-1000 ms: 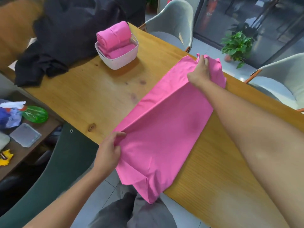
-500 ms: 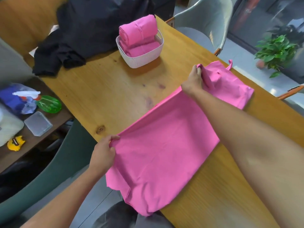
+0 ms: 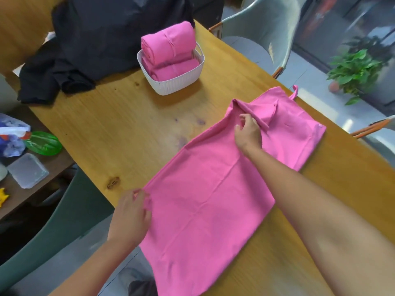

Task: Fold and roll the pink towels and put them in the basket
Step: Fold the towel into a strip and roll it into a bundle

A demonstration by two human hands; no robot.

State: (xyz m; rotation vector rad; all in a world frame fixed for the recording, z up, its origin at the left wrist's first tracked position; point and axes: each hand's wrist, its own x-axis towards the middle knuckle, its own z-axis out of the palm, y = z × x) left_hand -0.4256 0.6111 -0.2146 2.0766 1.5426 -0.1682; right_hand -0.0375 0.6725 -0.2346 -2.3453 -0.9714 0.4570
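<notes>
A pink towel (image 3: 209,201) lies spread across the wooden table (image 3: 128,133), its near end hanging over the front edge. My left hand (image 3: 132,212) pinches the towel's left edge near the table's front. My right hand (image 3: 248,133) is farther along that same edge, fingers curled at a small turned-over flap. The far end has a hanging loop and a snap. A white woven basket (image 3: 171,86) stands farther back and holds rolled pink towels (image 3: 168,43), stacked above its rim.
A heap of black cloth (image 3: 96,39) covers the table's far left. Grey chairs (image 3: 263,30) stand on the far side, with a potted plant (image 3: 354,71) beyond. A low side table on the left carries a spray bottle (image 3: 12,133) and a clear plastic lid (image 3: 27,169).
The towel's raised left edge has come down and the cloth now lies flatter on the table. My right hand slid nearer along the edge; the view shifted closer.
</notes>
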